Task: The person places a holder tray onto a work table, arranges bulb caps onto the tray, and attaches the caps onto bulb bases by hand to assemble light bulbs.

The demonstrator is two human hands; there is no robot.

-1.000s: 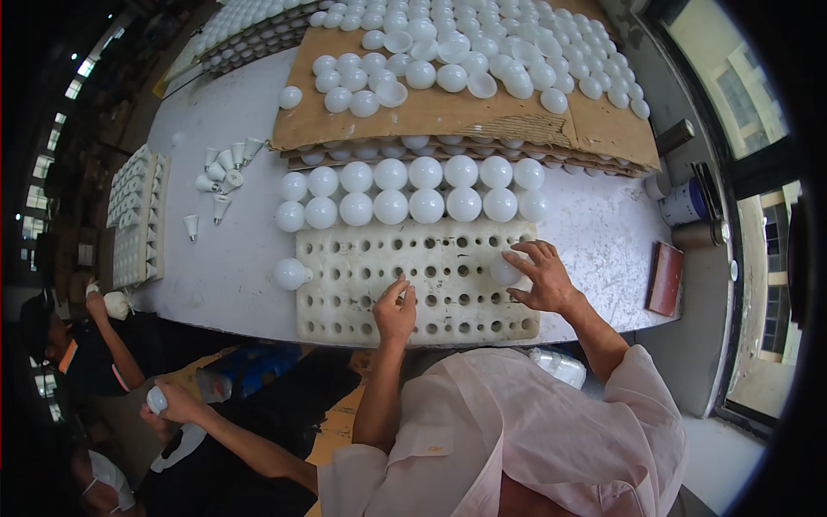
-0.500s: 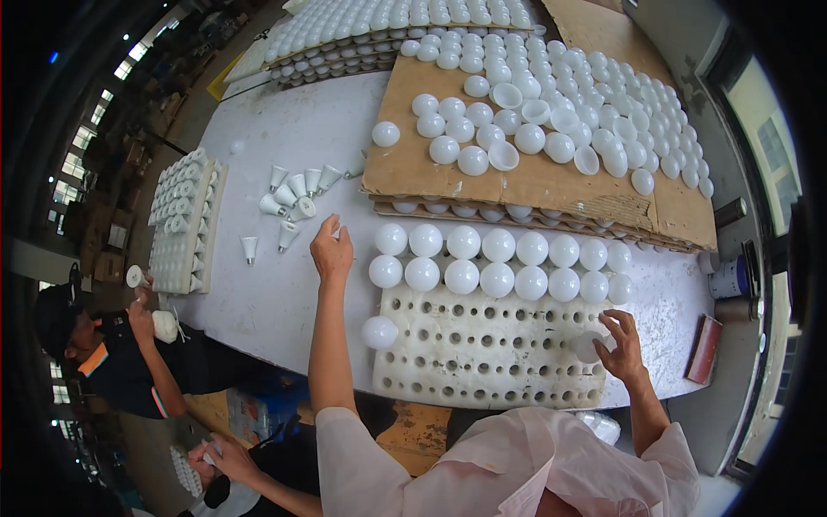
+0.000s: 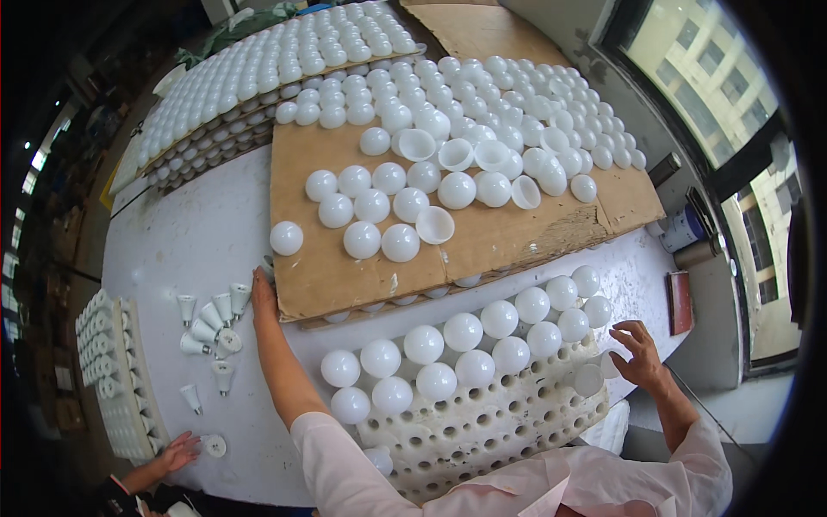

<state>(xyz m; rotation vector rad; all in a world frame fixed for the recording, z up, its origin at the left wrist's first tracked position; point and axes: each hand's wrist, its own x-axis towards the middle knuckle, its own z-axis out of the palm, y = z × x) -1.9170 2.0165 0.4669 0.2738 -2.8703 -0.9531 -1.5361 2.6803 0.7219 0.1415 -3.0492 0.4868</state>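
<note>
At the left edge of the cardboard, my left hand reaches forward with its fingertips at a grey-white bulb base. Its fingers are mostly seen from behind, so their grip is unclear. On the right, my right hand has bent fingers, with a white rounded bulb part at its thumb. Beside it, a translucent white dome rests at the right end of the perforated white foam tray. Two rows of round white bulbs line the tray's far side, and another bulb lies at its left end.
Loose white bulb covers spread over a stacked cardboard sheet. Several bulb bases lie on the table. A co-worker's hand is near a base at lower left. Tiered covers stand behind; a window is at right.
My view has turned, shifting the scene. My left hand has moved forward to the base by the cardboard edge. My right hand stays beside the tray's right end. The co-worker's hand now reaches onto the table.
</note>
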